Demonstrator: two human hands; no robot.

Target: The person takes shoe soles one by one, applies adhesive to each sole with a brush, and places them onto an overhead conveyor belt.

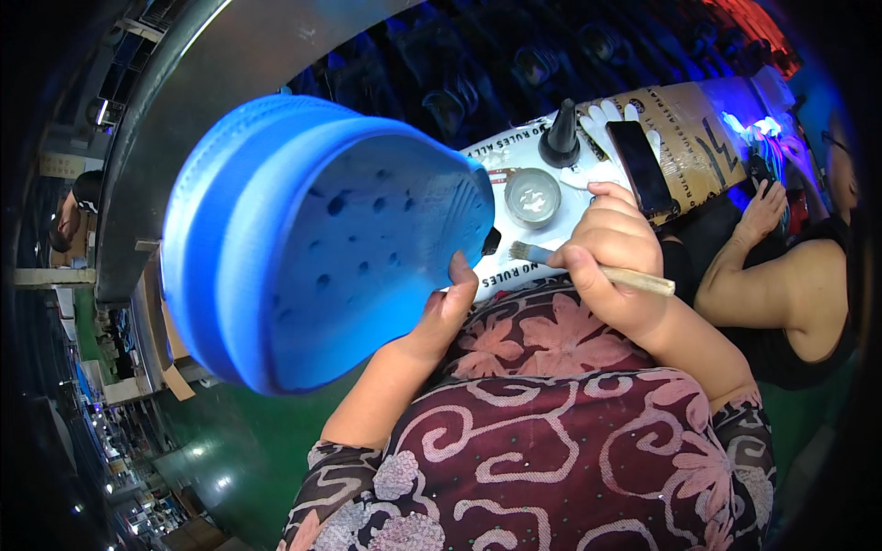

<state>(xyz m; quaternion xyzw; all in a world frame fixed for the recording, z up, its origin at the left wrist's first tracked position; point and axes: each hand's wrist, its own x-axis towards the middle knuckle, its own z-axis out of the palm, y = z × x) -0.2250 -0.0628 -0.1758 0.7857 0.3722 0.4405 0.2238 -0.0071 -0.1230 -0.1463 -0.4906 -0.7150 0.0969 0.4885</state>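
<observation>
A large blue foam clog (230, 248), its inner side dotted with holes, is tilted up at the left. My left hand (441, 308) grips it by its near right edge, thumb uppermost, with the other fingers hidden beneath. Between the fingers of my right hand (611, 248) is a small brush (634, 278) with a pale wooden handle. Its bristles point left toward the clog and stay apart from it. Just beyond the bristles stands a round cup (533, 198) with a greyish, whitish content.
Behind the cup rise a black cone-tipped bottle (559, 138) and a white glove (602, 124). A dark phone (640, 170) lies at the right on a cardboard box (707, 147). Another person's arm (767, 275) is close at the right. A metal machine edge (138, 165) curves along the left.
</observation>
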